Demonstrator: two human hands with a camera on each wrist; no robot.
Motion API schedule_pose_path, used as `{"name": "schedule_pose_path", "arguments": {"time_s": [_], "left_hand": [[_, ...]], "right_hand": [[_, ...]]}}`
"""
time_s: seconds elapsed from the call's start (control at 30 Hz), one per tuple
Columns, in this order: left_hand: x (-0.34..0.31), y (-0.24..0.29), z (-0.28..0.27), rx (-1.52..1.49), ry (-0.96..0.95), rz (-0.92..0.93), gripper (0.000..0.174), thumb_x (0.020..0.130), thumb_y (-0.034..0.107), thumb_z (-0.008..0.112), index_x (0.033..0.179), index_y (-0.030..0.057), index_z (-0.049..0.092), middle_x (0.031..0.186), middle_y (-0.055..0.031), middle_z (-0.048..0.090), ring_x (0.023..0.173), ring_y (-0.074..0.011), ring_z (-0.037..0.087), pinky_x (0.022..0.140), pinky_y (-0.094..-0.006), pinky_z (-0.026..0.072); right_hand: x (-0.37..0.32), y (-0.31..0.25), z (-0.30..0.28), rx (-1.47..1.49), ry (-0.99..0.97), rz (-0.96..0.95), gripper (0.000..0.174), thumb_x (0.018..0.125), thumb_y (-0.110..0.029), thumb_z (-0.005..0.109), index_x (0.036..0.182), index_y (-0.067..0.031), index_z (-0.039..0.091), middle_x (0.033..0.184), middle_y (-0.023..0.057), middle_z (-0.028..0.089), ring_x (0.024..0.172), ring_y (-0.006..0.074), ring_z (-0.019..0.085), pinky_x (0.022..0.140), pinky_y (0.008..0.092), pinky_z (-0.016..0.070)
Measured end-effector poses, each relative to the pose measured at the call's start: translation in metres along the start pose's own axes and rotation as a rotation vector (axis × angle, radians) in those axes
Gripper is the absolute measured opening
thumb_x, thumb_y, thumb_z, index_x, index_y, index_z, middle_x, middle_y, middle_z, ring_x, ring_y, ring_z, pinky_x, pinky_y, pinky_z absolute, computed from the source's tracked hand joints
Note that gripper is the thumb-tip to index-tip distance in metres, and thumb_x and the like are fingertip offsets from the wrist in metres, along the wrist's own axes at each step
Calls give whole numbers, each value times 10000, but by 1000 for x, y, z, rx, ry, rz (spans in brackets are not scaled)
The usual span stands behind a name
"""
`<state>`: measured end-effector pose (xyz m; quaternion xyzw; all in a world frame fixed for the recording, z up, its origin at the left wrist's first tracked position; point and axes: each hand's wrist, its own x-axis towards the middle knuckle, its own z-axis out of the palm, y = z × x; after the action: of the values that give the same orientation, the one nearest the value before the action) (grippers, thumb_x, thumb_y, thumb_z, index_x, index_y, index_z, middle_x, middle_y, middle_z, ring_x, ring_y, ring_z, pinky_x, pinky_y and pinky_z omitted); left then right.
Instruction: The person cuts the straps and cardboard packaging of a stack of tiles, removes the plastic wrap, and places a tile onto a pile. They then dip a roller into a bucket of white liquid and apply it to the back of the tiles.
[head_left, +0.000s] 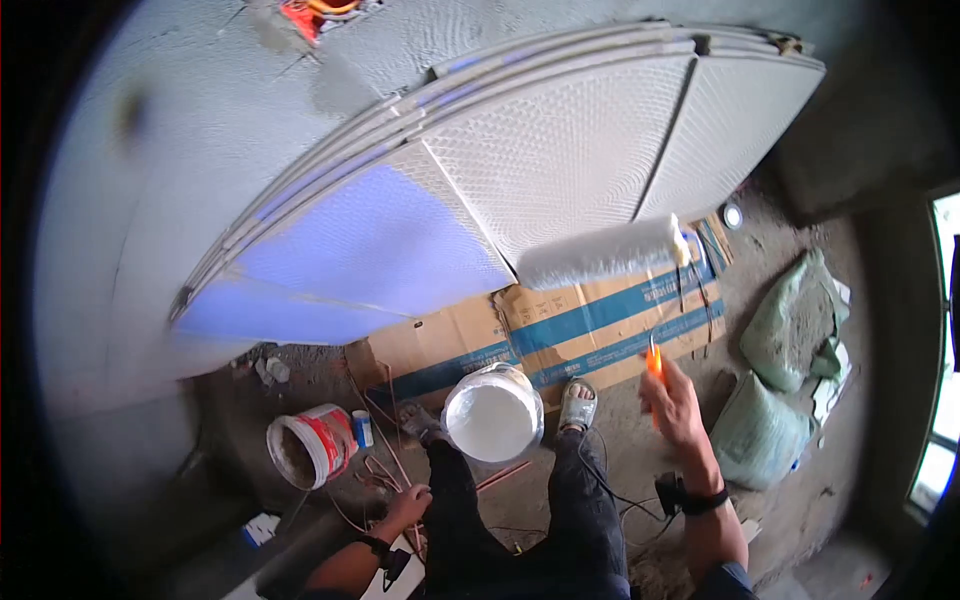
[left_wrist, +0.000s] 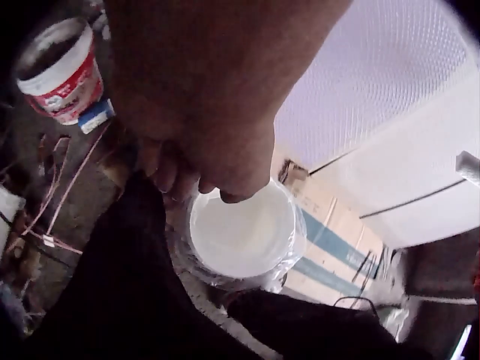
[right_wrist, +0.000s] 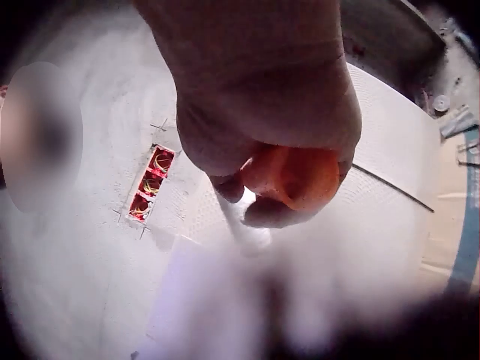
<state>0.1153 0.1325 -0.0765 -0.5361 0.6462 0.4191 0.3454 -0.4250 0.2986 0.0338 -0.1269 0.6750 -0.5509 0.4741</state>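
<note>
My right hand point(head_left: 676, 408) grips the orange handle point(head_left: 654, 378) of a paint roller; in the right wrist view the fingers curl round the handle point(right_wrist: 292, 178). The grey-white roller sleeve point(head_left: 600, 254) lies over the lower edge of a stack of textured panels point(head_left: 570, 140), whose left part looks bluish. My left hand point(head_left: 408, 508) holds nothing that shows and hangs beside the left knee, fingers loosely bent. A bucket of white liquid point(head_left: 492, 418) stands between the feet, its rim wrapped in plastic; in the left wrist view the left hand point(left_wrist: 217, 161) appears above it.
Flattened cardboard point(head_left: 590, 325) lies under the panels' lower edge. A red and white bucket point(head_left: 312, 446) stands at the left. Green sacks point(head_left: 762, 430) lie at the right. Cables and pinkish strips are on the floor. Red wall boxes point(right_wrist: 151, 182) with wires show in the right wrist view.
</note>
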Motion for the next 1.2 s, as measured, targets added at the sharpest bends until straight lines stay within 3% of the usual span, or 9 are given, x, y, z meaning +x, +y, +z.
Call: {"name": "schedule_pose_path", "arguments": {"time_s": [0.07, 0.23, 0.47, 0.5, 0.6, 0.83, 0.93, 1.07, 1.2], "left_hand": [[-21, 23, 9, -12, 28, 2, 443, 879, 419, 556, 1207, 126, 605, 1124, -177, 656, 1073, -364, 609, 915, -425, 477], [-44, 55, 37, -200, 25, 80, 423, 904, 407, 567, 1200, 107, 603, 1091, -169, 666, 1056, -341, 626, 889, -407, 485], [-32, 20, 115, -396, 76, 187, 388, 904, 338, 583, 1212, 103, 599, 1080, -204, 660, 1044, -337, 633, 863, -404, 493], [-61, 65, 83, -325, 56, 83, 380, 898, 309, 589, 1204, 86, 608, 1087, -219, 655, 1054, -338, 630, 870, -390, 491], [-57, 40, 111, -372, 67, 182, 402, 890, 322, 593, 1194, 60, 614, 1068, -212, 665, 1036, -340, 637, 856, -387, 496], [-59, -12, 173, -568, 21, -24, 378, 859, 275, 591, 1112, 1, 647, 963, -173, 685, 896, -235, 652, 811, -360, 501], [-67, -28, 188, -519, 85, 64, 400, 856, 293, 595, 1113, -10, 638, 960, -171, 689, 894, -234, 655, 811, -366, 502], [-67, -35, 215, -573, -1, -60, 432, 856, 300, 595, 1149, -16, 614, 982, -174, 686, 929, -239, 655, 839, -366, 497], [-58, -22, 245, -572, -31, -104, 484, 855, 324, 589, 1216, 1, 582, 1114, -217, 644, 1050, -324, 619, 923, -415, 471]], "right_hand": [[31, -26, 4, -229, 155, -40, 276, 975, -249, 517, 1071, 8, 537, 692, 28, 530, 571, 86, 510, 510, 260, 417], [75, -82, 14, -120, -16, -126, 321, 1010, -343, 472, 1021, -29, 537, 625, -14, 453, 488, 44, 420, 429, 217, 352], [109, -123, 31, -142, -54, -209, 324, 1011, -352, 464, 1020, -34, 524, 610, -36, 442, 454, 35, 396, 398, 205, 333], [113, -123, 34, -140, -54, -207, 320, 1012, -354, 462, 1023, -39, 517, 615, -30, 442, 454, 33, 393, 396, 204, 333], [120, -118, 45, -121, -34, -184, 319, 1013, -356, 463, 1028, -41, 511, 623, -23, 438, 454, 32, 387, 394, 205, 330], [121, -92, 63, -153, 29, -121, 302, 998, -357, 481, 996, -55, 504, 641, -3, 451, 458, 54, 412, 402, 220, 345], [132, -66, 62, -170, 65, -59, 296, 986, -350, 481, 986, -56, 510, 644, 12, 466, 453, 70, 426, 403, 233, 357], [145, -32, 60, -197, 57, 22, 302, 975, -354, 486, 990, -53, 508, 648, 17, 470, 453, 78, 428, 403, 242, 362], [168, 6, 51, -195, 42, 123, 285, 969, -336, 489, 995, -53, 501, 644, 21, 469, 451, 87, 426, 399, 253, 362]]}}
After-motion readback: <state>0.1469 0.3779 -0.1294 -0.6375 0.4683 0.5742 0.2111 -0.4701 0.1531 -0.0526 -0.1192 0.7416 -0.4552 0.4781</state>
